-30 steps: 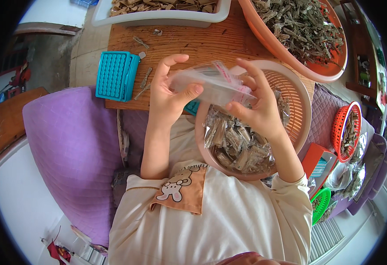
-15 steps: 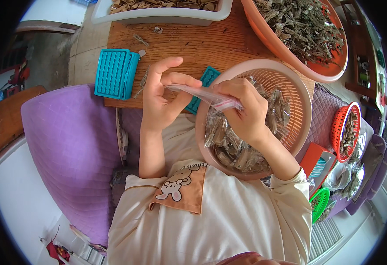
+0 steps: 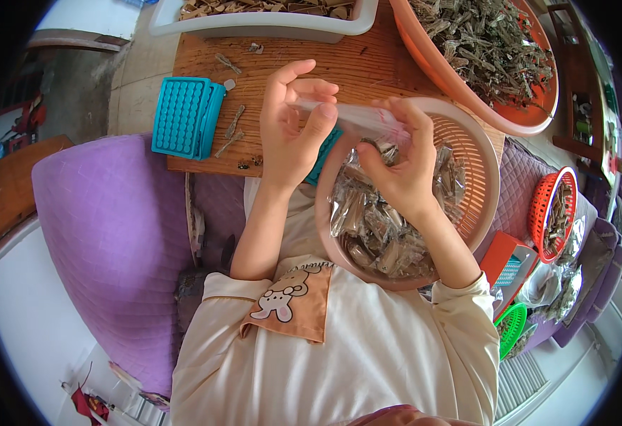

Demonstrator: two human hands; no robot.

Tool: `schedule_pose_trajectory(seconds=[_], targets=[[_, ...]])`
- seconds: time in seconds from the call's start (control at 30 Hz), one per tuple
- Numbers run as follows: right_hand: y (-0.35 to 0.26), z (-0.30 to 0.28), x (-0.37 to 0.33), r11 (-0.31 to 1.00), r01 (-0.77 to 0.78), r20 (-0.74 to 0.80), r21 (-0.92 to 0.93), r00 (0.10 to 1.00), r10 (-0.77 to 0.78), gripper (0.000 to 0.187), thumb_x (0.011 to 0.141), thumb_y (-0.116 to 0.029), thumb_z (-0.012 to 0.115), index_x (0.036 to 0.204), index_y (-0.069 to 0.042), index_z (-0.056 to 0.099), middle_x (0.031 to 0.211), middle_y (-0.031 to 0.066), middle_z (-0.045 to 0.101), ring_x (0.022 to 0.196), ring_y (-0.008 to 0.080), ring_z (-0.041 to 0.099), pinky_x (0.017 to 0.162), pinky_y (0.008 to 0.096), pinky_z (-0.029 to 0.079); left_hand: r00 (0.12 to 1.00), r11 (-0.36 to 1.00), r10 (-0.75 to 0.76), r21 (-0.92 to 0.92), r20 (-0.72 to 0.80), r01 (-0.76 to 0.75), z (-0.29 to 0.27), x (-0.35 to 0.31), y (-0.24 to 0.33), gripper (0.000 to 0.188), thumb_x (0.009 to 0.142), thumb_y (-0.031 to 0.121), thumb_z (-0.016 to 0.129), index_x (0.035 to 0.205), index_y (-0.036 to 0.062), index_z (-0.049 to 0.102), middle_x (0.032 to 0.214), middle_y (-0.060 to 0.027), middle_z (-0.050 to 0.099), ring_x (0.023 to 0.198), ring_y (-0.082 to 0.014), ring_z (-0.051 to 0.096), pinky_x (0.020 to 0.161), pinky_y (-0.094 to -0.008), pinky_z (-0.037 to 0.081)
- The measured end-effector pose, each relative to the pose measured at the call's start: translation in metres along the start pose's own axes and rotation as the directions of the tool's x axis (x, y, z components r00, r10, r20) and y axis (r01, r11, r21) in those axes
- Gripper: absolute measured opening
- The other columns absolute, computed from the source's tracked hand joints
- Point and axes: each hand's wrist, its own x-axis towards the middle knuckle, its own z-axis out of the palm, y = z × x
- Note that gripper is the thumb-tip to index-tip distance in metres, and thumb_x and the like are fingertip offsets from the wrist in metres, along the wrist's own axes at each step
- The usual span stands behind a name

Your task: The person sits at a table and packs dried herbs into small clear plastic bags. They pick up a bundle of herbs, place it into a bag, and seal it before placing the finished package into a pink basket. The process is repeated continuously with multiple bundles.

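wooden table (image 3: 367, 67), teal tray (image 3: 183, 117) at left, both hands (image 3: 293, 128) (image 3: 396, 167) pinching clear bag (image 3: 360, 117) over pink basket (image 3: 485, 177)

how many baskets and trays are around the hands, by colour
pink baskets: 1
orange baskets: 1
red baskets: 1
green baskets: 1
white trays: 1
total: 5

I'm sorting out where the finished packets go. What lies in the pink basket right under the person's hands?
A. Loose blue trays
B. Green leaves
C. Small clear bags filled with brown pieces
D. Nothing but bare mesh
C: the pink basket below the left hand and right hand holds a heap of small filled clear bags.
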Motion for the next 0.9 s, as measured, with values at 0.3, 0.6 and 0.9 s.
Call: schedule_pose_trajectory(seconds=[0.3, 0.6, 0.9], targets=[[0.013, -0.002, 0.004, 0.940, 0.287, -0.027, -0.183, 0.955, -0.297, 0.067, 0.061, 0.004, 0.068, 0.121, -0.002, 0.041, 0.104, 0.0162, 0.056, 0.090, 0.0273, 0.056, 0.076, 0.0346, 0.048, 0.998, 0.999, -0.017, 0.038, -0.053, 0.019, 0.010, 0.007, 0.007, 0.032, 0.083, 0.021, 0.058, 0.108, 0.0031, 0.050, 0.078, -0.0032, 0.059, 0.072, -0.0081, 0.052, 0.064, -0.0211, 0.040], [0.009, -0.004, 0.001, 0.936, 0.236, -0.054, -0.262, 0.964, -0.259, 0.055, 0.062, 0.005, 0.068, 0.113, -0.001, 0.048, 0.098, 0.0140, 0.056, 0.083, 0.0252, 0.057, 0.072, 0.0321, 0.048, 0.982, 0.998, 0.066, -0.007, -0.174, -0.068, 0.018, 0.010, 0.000, 0.020, 0.085, 0.010, 0.053, 0.104, 0.0037, 0.052, 0.073, -0.0029, 0.057, 0.069, -0.0089, 0.053, 0.063, -0.0208, 0.041], [0.014, -0.001, 0.004, 0.936, 0.295, -0.028, -0.192, 0.952, -0.306, 0.061, 0.062, 0.008, 0.065, 0.118, -0.001, 0.042, 0.101, 0.0149, 0.053, 0.080, 0.0251, 0.055, 0.068, 0.0309, 0.047, 0.995, 0.981, 0.048, 0.190, -0.084, -0.031, 0.017, 0.005, 0.012, 0.022, 0.082, 0.011, 0.058, 0.101, 0.0036, 0.053, 0.071, -0.0015, 0.055, 0.068, -0.0062, 0.049, 0.062, -0.0181, 0.037]])
